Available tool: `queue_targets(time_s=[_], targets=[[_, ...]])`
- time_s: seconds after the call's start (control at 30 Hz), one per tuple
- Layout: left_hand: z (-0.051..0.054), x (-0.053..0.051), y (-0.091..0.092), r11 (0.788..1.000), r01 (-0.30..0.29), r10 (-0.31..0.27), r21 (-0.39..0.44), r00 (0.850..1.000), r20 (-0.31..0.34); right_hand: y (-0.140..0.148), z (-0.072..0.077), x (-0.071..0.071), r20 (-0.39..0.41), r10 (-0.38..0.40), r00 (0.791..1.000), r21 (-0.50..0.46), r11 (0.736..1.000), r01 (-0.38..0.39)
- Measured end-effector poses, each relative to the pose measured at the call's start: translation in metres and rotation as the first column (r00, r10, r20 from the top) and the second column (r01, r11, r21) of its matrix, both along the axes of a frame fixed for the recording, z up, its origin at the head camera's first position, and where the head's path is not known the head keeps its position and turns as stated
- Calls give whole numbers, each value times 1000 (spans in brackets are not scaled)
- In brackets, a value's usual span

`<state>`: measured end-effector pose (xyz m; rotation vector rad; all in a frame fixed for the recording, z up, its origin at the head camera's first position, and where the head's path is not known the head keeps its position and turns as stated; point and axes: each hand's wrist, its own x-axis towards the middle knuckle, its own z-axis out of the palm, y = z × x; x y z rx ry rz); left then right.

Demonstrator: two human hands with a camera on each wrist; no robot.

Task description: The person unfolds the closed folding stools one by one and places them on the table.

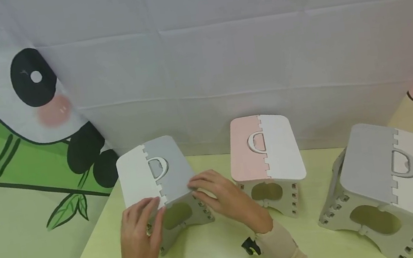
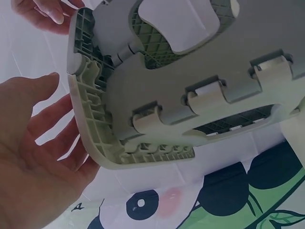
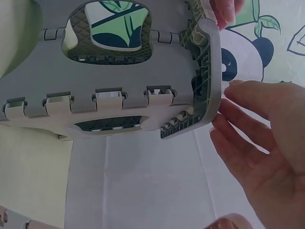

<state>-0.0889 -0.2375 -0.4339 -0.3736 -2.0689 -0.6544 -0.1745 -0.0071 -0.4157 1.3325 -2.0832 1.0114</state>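
A folding step stool [image 1: 174, 169] with a half white, half grey top stands on the table at the left, its white carry handle folded into the top. My left hand [image 1: 138, 232] is at the near edge of the white half, fingers loosely bent on the rim. At the near right corner of the grey half, my right hand [image 1: 227, 196] touches the edge with its fingertips. From below, the left wrist view shows the ribbed underside rim [image 2: 90, 129] beside relaxed left fingers. Spread, slightly bent right fingers [image 3: 238, 124] meet the grey rim in the right wrist view.
A smaller pink and white folding stool [image 1: 248, 158] stands at the middle back of the table [image 1: 215, 251]. Nearer on the right is a larger grey and white one [image 1: 371, 163]. Behind them hangs a white cloth [image 1: 220, 56] with a printed panda at the left.
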Motion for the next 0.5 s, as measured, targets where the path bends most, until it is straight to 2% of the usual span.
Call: queue_targets(time_s=[0.23, 0.5], targets=[[5, -2, 11, 999, 33, -32, 12, 999, -33, 9, 2, 6, 42, -71, 997, 9, 997, 71], [11, -2, 27, 999, 41, -41, -4, 999, -20, 18, 3, 10, 36, -102, 994, 40, 994, 101]])
